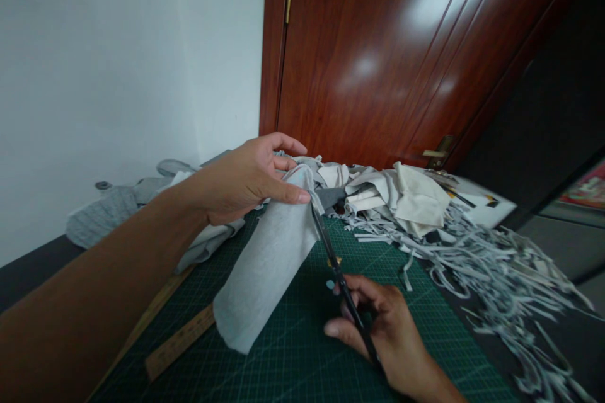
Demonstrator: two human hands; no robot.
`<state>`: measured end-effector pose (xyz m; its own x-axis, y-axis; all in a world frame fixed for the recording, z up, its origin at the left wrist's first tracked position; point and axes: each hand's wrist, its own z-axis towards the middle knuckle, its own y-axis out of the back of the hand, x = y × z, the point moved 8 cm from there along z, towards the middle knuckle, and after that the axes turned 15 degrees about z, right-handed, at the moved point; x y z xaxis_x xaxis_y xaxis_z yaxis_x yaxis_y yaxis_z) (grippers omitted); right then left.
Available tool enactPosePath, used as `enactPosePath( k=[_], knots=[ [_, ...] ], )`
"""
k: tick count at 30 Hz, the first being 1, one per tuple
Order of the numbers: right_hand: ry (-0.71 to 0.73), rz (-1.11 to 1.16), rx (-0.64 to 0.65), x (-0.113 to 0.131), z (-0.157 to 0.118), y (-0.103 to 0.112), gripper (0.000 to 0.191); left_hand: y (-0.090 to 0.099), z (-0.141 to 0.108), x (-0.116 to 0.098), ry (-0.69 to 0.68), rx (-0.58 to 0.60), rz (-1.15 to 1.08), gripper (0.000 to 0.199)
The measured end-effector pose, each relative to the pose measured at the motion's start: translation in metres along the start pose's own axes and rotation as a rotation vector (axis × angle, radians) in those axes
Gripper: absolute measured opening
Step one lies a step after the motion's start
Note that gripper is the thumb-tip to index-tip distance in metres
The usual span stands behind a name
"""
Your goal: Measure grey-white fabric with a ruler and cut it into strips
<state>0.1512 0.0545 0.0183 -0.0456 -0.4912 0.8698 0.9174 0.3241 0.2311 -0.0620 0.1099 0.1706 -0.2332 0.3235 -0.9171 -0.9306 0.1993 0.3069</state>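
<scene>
My left hand (258,179) pinches the upper end of a light grey piece of fabric (270,264) between thumb and fingers. The cloth hangs down over the mat, its lower edge near a wooden ruler. In my right hand (378,321) is a pair of black scissors (338,271), pointing up and away from me. Their blades meet the fabric's right edge just below my left thumb. Whether the blades are parted there is too small to tell.
A green cutting mat (302,352) lies under the work, with the wooden ruler (182,340) at left. Cream fabric pieces (420,198) and a heap of grey strips (491,264) lie at right. More grey cloth (106,211) is behind my left arm. A wooden door (378,63) stands beyond.
</scene>
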Motion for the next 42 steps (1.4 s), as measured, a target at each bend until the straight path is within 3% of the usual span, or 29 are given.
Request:
enactPosePath(
  k=[21, 34, 42],
  knots=[
    [0.017, 0.019, -0.004, 0.004, 0.001, -0.001, 0.037, -0.007, 0.001, 0.001, -0.019, 0.053, 0.14, 0.08],
    [0.029, 0.01, -0.031, 0.004, 0.001, 0.0, 0.035, -0.014, 0.0, -0.001, -0.034, 0.055, 0.128, 0.079],
    [0.004, 0.03, -0.025, 0.003, 0.0, 0.0, 0.033, -0.024, 0.002, 0.004, -0.045, 0.119, 0.088, 0.076]
  ],
)
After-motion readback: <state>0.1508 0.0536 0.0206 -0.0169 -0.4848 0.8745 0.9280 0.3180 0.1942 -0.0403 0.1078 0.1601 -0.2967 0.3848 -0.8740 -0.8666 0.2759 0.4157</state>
